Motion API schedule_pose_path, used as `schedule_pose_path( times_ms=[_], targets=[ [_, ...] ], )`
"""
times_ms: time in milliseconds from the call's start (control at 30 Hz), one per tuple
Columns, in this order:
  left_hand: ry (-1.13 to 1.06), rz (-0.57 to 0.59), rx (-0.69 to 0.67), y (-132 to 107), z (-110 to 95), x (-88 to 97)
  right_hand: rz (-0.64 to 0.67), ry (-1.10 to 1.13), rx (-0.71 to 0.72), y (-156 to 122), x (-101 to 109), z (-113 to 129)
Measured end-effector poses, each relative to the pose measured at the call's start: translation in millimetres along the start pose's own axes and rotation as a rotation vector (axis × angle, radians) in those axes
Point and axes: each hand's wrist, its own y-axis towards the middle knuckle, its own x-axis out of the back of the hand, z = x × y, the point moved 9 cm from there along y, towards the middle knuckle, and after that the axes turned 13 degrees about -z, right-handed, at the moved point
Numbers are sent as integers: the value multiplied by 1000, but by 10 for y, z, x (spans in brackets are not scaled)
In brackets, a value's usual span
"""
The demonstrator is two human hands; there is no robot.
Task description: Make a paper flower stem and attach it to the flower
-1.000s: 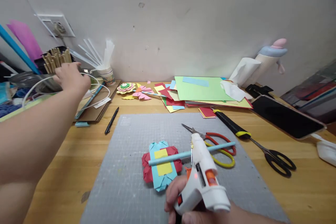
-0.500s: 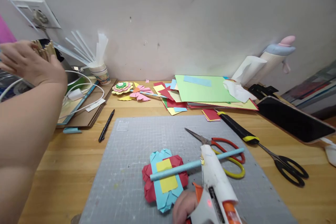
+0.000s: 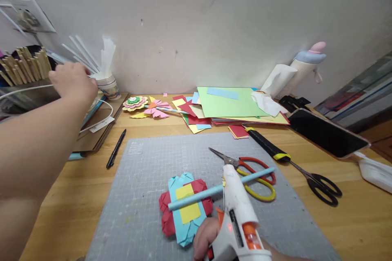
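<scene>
My left hand point(image 3: 73, 82) reaches out at the far left, between a bundle of wooden sticks point(image 3: 26, 65) and a paper cup point(image 3: 109, 87) of translucent white sticks. Its fingers bend down away from me, and their tips are hidden. My right hand point(image 3: 206, 236) is wrapped round a white and orange glue gun point(image 3: 239, 208) at the front of the grey cutting mat point(image 3: 147, 179). Left of the nozzle lies a folded red and blue paper piece point(image 3: 183, 232) with a yellow square point(image 3: 191, 213). A light blue paper tube point(image 3: 200, 198) rests across it and passes behind the gun.
Red-and-yellow-handled scissors point(image 3: 260, 191) lie on the mat; black-handled scissors point(image 3: 324, 187) are farther right. A black pen point(image 3: 116, 149) lies left of the mat. Behind are paper flowers point(image 3: 157, 109), green paper sheets point(image 3: 229, 106) and a phone point(image 3: 329, 133). A white cable point(image 3: 107, 106) loops near my left arm.
My left hand has moved right, from over the wooden sticks to beside the paper cup. My right hand keeps the glue gun in place, while the view has turned slightly right.
</scene>
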Motion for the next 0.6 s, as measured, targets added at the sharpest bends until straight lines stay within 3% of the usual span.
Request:
schedule_pose_path(
  times_ms=[100, 200, 500, 600],
  targets=[
    [-39, -84, 128, 146, 241, -139, -58, 92, 5, -26, 11, 107],
    [-112, -46, 133, 180, 336, -294, -135, 175, -28, -71, -3, 152],
    [-276, 24, 142, 157, 349, -404, -164, 230, -177, -84, -70, 105],
    [-290, -11, 146, 60, 292, -369, -169, 242, -183, -79, -59, 139]
  ],
)
